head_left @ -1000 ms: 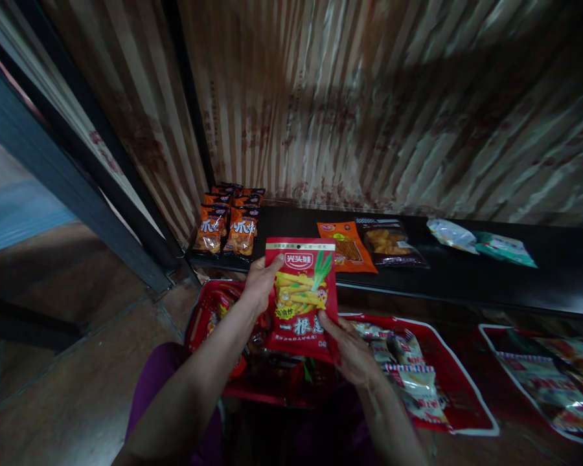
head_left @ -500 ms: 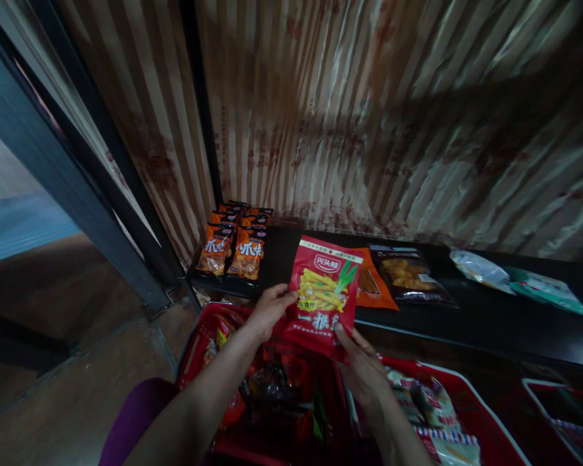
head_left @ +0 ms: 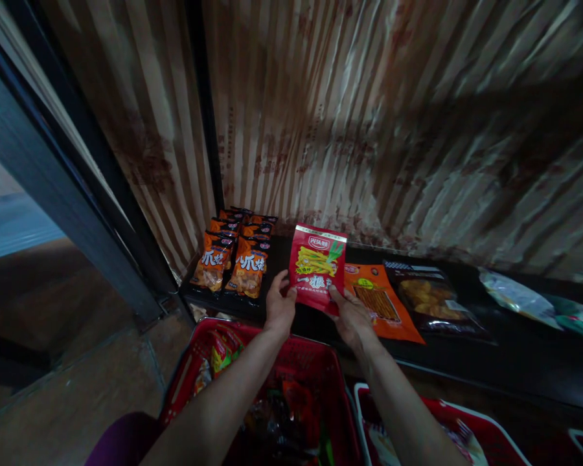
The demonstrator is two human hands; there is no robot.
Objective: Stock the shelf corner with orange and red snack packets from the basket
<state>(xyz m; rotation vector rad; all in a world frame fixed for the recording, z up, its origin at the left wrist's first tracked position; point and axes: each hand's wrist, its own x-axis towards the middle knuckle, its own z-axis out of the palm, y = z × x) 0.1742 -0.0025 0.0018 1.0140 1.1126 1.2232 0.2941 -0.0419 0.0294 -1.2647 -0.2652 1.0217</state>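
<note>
The person holds a red snack packet point(head_left: 318, 264) face-up between two bare hands, out over the black shelf point(head_left: 515, 366). The left hand point(head_left: 278, 307) has its grip closed on the packet's lower left edge, thumb toward the front; the right hand point(head_left: 352, 317) grips the lower right corner, its thumb pressed on the printed face. The packet's top leans back toward the striped wall covering point(head_left: 369, 129) — whether its underside touches the shelf cannot be told.

To the packet's left, black-and-orange packets point(head_left: 249, 266) stand in two rows running back, near a dark upright post point(head_left: 206, 116). Just to its right an orange packet point(head_left: 376, 301) lies flat, then a dark packet point(head_left: 430, 299) with golden pieces showing, then a pale packet point(head_left: 517, 298) and a green one at the picture's edge.

Below the shelf's front edge sits a red basket point(head_left: 315, 353) holding assorted packets, partly hidden by the left forearm — and beside it a white-rimmed red basket point(head_left: 488, 415) with pale packets inside.
</note>
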